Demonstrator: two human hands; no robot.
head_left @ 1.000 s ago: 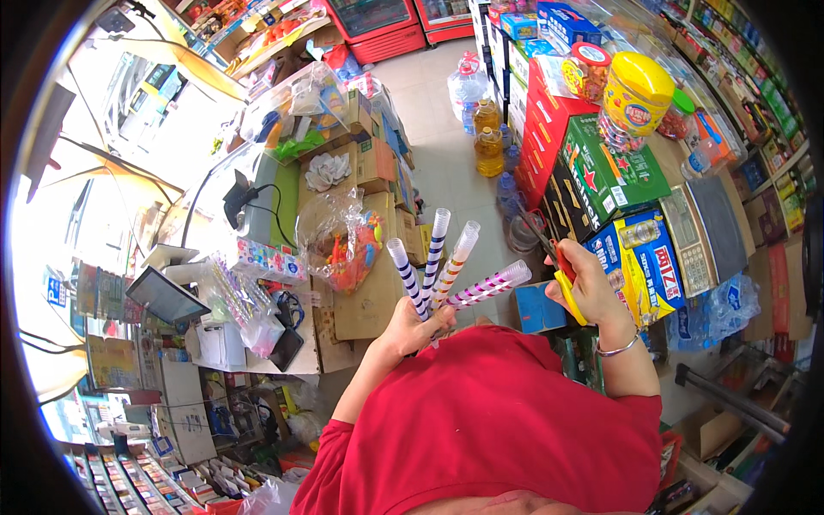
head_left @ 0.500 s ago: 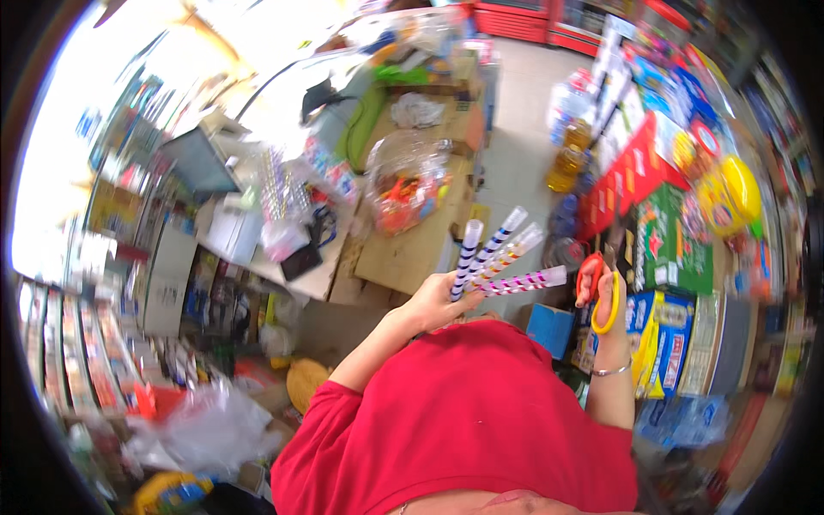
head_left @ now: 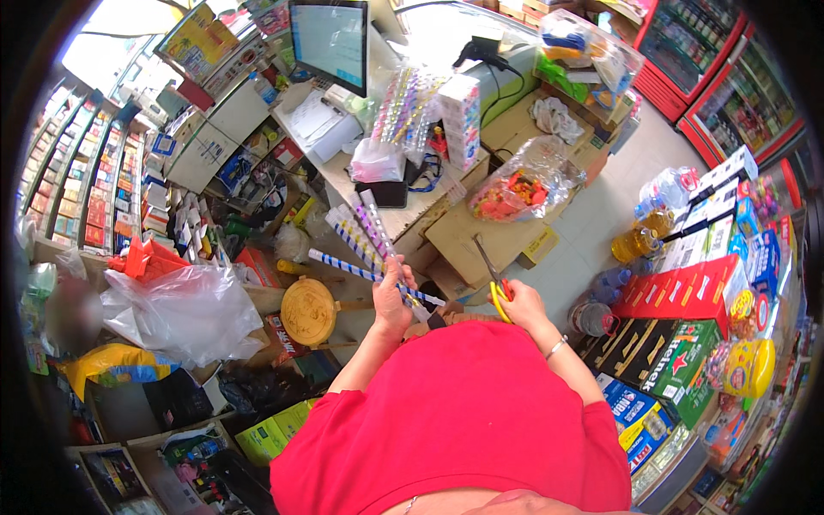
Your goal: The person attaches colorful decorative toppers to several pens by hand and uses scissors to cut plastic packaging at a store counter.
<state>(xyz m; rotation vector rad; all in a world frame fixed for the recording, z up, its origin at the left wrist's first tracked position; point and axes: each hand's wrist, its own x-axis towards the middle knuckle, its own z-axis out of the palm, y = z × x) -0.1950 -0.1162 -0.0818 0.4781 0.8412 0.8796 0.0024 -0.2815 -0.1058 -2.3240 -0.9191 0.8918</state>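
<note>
My left hand (head_left: 392, 300) is closed around several slim clear tubes (head_left: 371, 225) with spiral stripes in purple, yellow and blue. Their upper ends fan out up and to the left, and one blue-striped tube (head_left: 343, 264) lies more sideways, its lower end sticking out right of the hand. In my right hand (head_left: 522, 305) is a pair of scissors (head_left: 486, 257) with yellow and red handles. Its blades point up and slightly left, apart from the tubes. Whether the blades are parted is hard to see. Both hands are in front of my red shirt.
Ahead, a counter carries a monitor (head_left: 330, 45), a bundle of similar striped tubes (head_left: 405, 107) and a bag of orange pieces (head_left: 522, 190). A round wooden stool (head_left: 307, 311) and a plastic bag (head_left: 184, 313) are left. Stacked boxes (head_left: 678, 292) and oil bottles (head_left: 637, 245) line the right.
The view has swung left, so the counter sits further right in the picture. My right hand with the scissors has come nearer my left hand. The tubes now lean left instead of right.
</note>
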